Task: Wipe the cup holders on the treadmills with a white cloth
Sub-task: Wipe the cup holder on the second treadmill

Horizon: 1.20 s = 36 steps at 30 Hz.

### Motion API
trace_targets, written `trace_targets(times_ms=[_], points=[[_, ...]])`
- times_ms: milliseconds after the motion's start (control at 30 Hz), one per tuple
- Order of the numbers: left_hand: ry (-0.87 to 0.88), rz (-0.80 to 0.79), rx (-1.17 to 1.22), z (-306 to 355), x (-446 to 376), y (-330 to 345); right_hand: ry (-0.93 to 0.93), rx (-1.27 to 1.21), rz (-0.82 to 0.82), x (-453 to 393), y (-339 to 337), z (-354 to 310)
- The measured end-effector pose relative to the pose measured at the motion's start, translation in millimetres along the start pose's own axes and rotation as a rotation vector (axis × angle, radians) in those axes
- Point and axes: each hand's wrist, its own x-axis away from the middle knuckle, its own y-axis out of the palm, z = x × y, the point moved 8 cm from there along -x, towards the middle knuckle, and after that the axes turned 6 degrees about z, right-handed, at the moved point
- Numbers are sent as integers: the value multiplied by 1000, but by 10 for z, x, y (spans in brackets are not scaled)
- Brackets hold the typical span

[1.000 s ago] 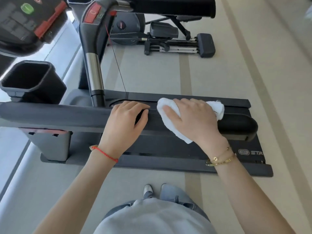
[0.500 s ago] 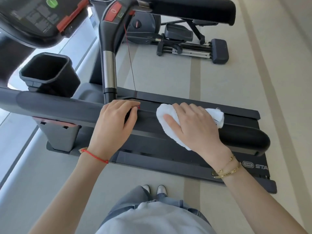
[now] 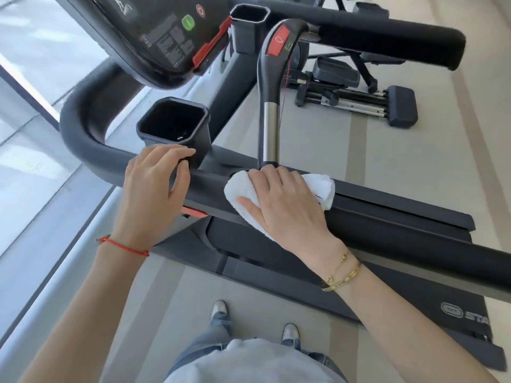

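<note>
A black square cup holder (image 3: pixel 193 125) hangs on the near side of the treadmill console. A second cup holder (image 3: pixel 250 16) sits on the far side. My left hand (image 3: pixel 153 186) grips the dark side handrail (image 3: pixel 83 128) just below the near cup holder, fingertips by its lower front edge. My right hand (image 3: pixel 284 208) presses a folded white cloth (image 3: pixel 320 186) flat on the same rail, to the right of the cup holder. The cloth shows on both sides of the hand.
The console (image 3: pixel 154 31) with green and red buttons hangs above. An upright grip (image 3: pixel 272 106) with a red button stands behind my right hand. The far handrail (image 3: pixel 387 40) crosses the top. Another exercise machine (image 3: pixel 359 98) sits on the floor beyond.
Both hands slid left along the rail toward the near cup holder. My left hand now reaches its base; the cloth followed under my right hand. The view tilted up toward the console.
</note>
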Motion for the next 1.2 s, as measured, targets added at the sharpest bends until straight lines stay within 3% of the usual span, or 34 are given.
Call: trace_targets(times_ms=[233, 400, 567, 733, 933, 1200], points=[[-77, 7, -47, -1071, -271, -399, -14, -37, 49, -773, 225, -869], [9, -115, -35, -1452, -311, -274, 20, -35, 34, -1086, 328, -1206], [8, -112, 23, -1533, -281, -183, 78, -4, -33, -928, 329, -1054], [-3, -72, 73, -1540, -288, -183, 207, 43, 23, -800, 248, -834], [-10, -62, 96, -1574, -289, -146, 203, 51, 105, -1147, 327, -1269], [-66, -33, 129, -1408, -288, -151, 129, 17, 125, -1001, 260, -1164]])
